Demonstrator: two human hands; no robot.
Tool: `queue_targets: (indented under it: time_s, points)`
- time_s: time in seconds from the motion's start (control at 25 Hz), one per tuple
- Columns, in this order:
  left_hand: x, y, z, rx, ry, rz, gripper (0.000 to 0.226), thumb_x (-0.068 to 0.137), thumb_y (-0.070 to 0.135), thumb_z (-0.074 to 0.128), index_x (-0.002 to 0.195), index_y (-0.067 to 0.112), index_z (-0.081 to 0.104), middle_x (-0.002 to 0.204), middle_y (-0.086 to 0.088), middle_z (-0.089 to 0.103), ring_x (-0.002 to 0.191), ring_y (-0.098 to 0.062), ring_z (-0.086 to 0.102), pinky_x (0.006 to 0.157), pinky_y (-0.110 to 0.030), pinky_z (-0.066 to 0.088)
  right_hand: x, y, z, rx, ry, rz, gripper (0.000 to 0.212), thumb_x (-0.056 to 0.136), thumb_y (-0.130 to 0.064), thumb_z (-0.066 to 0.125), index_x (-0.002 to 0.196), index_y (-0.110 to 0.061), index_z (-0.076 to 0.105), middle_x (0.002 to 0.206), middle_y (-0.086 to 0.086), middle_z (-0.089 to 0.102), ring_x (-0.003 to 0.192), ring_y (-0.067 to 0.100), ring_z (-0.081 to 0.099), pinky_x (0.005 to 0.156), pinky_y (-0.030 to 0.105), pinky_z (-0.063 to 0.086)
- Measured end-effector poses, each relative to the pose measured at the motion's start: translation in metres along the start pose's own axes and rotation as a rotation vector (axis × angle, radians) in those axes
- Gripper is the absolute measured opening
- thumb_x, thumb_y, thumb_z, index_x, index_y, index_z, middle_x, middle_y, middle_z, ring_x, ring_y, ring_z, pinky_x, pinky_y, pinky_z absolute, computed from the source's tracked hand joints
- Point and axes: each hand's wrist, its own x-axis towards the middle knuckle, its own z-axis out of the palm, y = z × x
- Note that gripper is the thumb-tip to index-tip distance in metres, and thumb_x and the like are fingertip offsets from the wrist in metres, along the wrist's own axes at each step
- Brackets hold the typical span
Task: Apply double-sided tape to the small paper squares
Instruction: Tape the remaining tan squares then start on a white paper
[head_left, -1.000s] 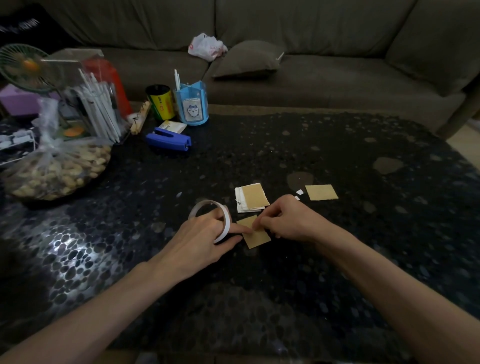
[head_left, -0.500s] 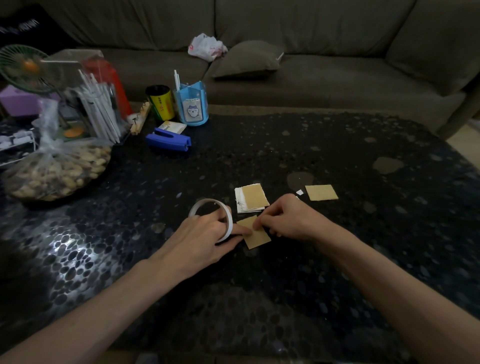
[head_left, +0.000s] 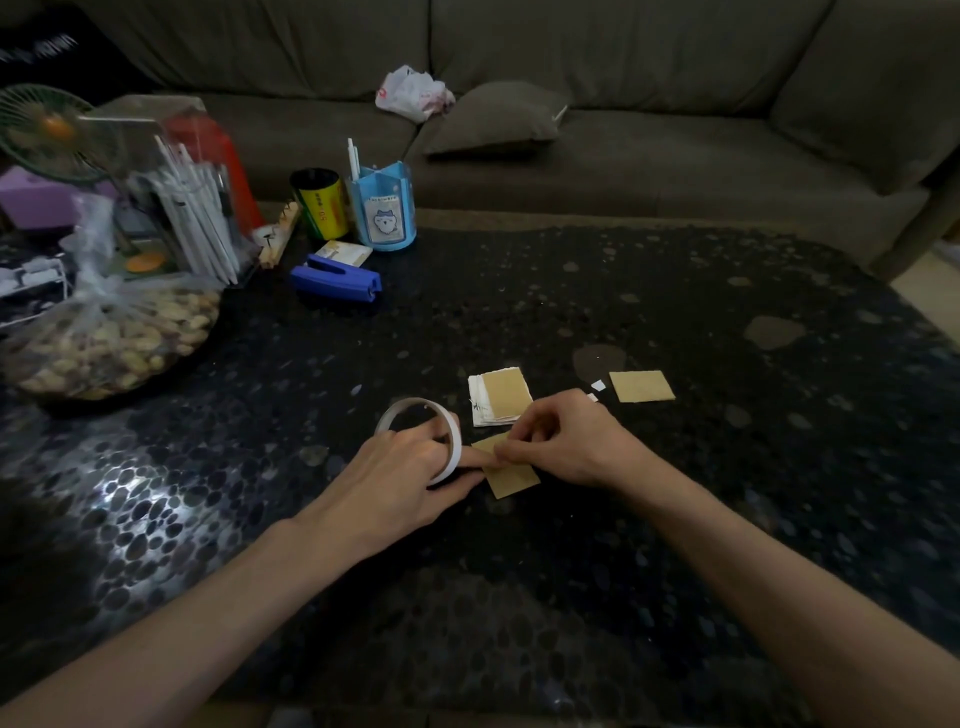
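A white roll of double-sided tape (head_left: 422, 418) stands on edge on the dark table, gripped by my left hand (head_left: 402, 467) with fingers through its ring. A tan paper square (head_left: 514, 475) lies flat just right of the roll. My right hand (head_left: 563, 441) pinches at the square's upper left edge, where the tape end meets my left fingertip. A small stack of tan and white squares (head_left: 500, 396) lies just behind. Another single tan square (head_left: 641, 386) lies further right, with tiny white scraps (head_left: 598, 385) beside it.
At the back left stand a bag of nuts (head_left: 111, 338), a clear box of white sticks (head_left: 192, 208), a blue stapler (head_left: 335, 283), a yellow can (head_left: 319, 202) and a blue pen holder (head_left: 382, 208). A sofa (head_left: 623, 130) runs behind the pebble-patterned table (head_left: 571, 597).
Hardly anything has moved. My right fingers have shifted slightly at the square's edge; the roll and the papers stay in place.
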Motion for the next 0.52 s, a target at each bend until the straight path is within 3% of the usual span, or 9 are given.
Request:
queue_targets:
  time_s: [0.2, 0.44, 0.52]
  points:
    - [-0.0006, -0.0007, 0.0008, 0.000, -0.010, -0.005, 0.033, 0.102, 0.049, 0.051, 0.133, 0.055, 0.061, 0.106, 0.021, 0.043, 0.096, -0.005, 0.057, 0.068, -0.018, 0.041, -0.0001, -0.0010, 0.0093, -0.012, 0.061, -0.001, 0.011, 0.092, -0.033, 0.079, 0.091, -0.028, 0.070, 0.084, -0.009, 0.064, 0.073, 0.003, 0.057, 0.062, 0.018, 0.043]
    - [-0.0035, -0.0021, 0.0012, 0.060, 0.027, 0.042, 0.041, 0.099, 0.052, 0.043, 0.137, 0.051, 0.060, 0.113, 0.012, 0.062, 0.095, -0.008, 0.063, 0.070, -0.027, 0.053, 0.0030, 0.0013, 0.0128, -0.021, 0.089, 0.018, 0.014, 0.090, -0.036, 0.081, 0.087, -0.033, 0.068, 0.084, -0.010, 0.066, 0.076, 0.004, 0.060, 0.075, 0.026, 0.056]
    - [-0.0041, 0.0002, 0.0011, 0.105, 0.036, 0.075, 0.043, 0.101, 0.051, 0.040, 0.137, 0.047, 0.061, 0.115, 0.007, 0.065, 0.093, -0.011, 0.066, 0.067, -0.030, 0.055, 0.0032, 0.0025, 0.0124, -0.014, 0.092, 0.019, 0.014, 0.090, -0.036, 0.081, 0.091, -0.032, 0.068, 0.086, -0.009, 0.066, 0.076, 0.004, 0.060, 0.072, 0.024, 0.053]
